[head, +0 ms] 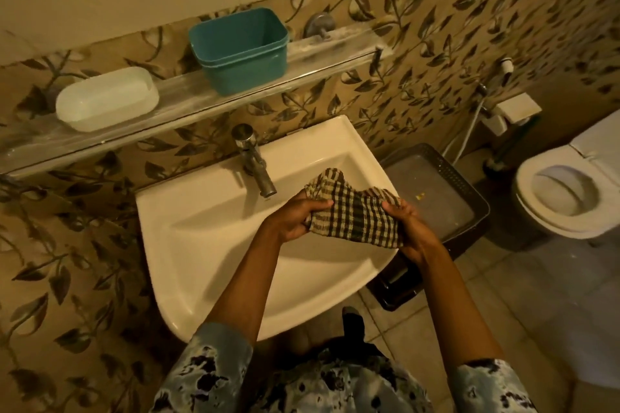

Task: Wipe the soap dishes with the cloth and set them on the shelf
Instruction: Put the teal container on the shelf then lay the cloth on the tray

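The checked cloth [355, 211], soft and limp, is held over the sink [201, 245] by the left hand [295, 216] and right hand [414, 233], fingers [318, 206] curled round its ends. At eleven o'clock a white soap dish [106, 98] is seen on the shelf [177, 85]. It is judged light and slippery, best taken by the rim.

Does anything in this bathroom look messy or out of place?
Only the glass shelf: whitish, cloudy streaks cover it around the teal tub and white soap dish, which both sit upright.

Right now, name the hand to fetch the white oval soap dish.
Left. The white oval soap dish sits at the left end of the glass shelf, nearer the left hand; the right hand can hold the checked cloth.
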Action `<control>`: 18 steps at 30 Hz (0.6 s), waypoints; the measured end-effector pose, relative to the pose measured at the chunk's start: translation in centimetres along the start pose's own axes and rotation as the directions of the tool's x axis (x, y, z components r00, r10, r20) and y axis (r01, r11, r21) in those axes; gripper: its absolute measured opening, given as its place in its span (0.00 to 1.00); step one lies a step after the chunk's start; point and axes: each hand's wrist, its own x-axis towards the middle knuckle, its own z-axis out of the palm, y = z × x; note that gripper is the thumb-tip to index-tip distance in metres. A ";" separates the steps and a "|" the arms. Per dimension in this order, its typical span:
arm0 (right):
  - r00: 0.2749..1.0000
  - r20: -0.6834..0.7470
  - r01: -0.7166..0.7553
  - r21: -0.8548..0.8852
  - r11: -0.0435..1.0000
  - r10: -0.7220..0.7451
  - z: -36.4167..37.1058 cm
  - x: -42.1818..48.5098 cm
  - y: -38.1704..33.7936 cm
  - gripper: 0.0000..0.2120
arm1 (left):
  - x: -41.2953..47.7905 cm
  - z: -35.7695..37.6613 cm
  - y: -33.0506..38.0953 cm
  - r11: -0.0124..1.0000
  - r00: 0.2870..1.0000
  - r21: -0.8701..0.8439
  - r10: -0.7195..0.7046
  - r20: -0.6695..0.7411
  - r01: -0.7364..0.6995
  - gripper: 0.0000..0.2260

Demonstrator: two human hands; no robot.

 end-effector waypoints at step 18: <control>0.737 -0.631 0.221 -0.114 0.969 -0.243 -13.9 3.7 -8.7 0.17 | 18.5 16.8 2.0 0.880 0.998 0.472 -0.023 -0.063 0.050 0.22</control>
